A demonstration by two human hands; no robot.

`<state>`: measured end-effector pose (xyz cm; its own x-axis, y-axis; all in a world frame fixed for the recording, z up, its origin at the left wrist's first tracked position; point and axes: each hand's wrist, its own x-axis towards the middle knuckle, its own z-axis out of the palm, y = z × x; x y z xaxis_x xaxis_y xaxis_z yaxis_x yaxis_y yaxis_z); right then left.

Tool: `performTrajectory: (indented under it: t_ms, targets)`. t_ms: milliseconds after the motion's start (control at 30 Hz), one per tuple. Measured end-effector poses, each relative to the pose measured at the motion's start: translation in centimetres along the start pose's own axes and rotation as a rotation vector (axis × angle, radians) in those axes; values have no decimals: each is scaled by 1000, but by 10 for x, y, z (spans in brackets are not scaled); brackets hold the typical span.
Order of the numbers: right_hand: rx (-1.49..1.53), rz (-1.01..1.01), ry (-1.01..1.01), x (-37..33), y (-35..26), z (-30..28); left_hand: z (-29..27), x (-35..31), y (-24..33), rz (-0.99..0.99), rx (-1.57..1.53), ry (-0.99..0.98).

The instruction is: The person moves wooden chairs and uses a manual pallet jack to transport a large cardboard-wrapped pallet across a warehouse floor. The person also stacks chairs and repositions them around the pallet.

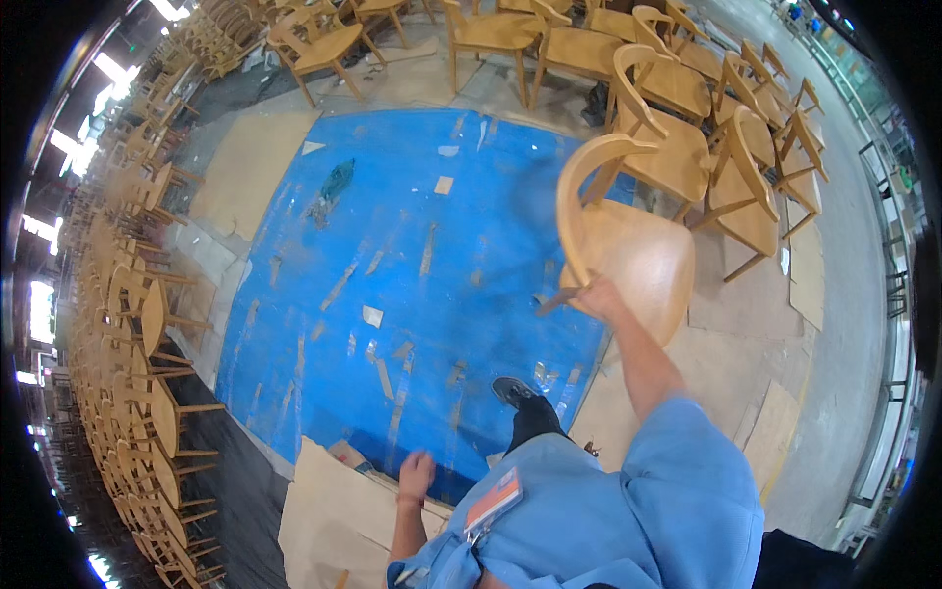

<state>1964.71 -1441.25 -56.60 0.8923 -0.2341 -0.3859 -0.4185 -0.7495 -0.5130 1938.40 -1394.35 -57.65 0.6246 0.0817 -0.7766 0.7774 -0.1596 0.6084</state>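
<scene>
My right hand [601, 296] is closed on the light wooden chair [643, 257], gripping the lower end of its curved backrest. The chair has a broad, smooth seat and stands or hangs at the right edge of the blue sheet; its legs are hidden. A short brown strip [556, 301] juts out beside that hand, and I cannot make out what it belongs to. Low over the near edge of the sheet, my left hand [416, 475] hangs with its fingers curled in, and nothing shows in it.
Taped blue sheeting [392, 285] covers the floor, with scraps and a dark green bundle [337, 182] on it. Rows of similar chairs [579, 51] stand beyond and to the right; many more chairs [157, 324] line the left. Cardboard [334, 515] lies nearby. My shoe [512, 391] is on the sheet.
</scene>
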Motion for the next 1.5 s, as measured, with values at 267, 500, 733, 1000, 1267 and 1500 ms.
performTrajectory:
  t_ms: [267, 500, 733, 1000, 1267, 1500]
  targets:
    - [390, -228, -400, -46, -50, 81, 153, 51, 134, -122, -62, -264]
    - [1576, -10, 50, 164, -59, 35, 153, 41, 68, -298, -549, -48]
    - [1221, -22, 190, 163, -96, 47, 165, 30, 28, -136, -451, 225]
    - [1720, -250, -662, 72, -261, 70, 180, -97, -38, -121, -1053, 425]
    - [1506, -473, -1320, -310, -367, 59, 279, -227, -139, 274, -1247, 918]
    - [1192, -466, -1932, -611, -329, 83, 391, -336, -183, 470, -1809, 1312]
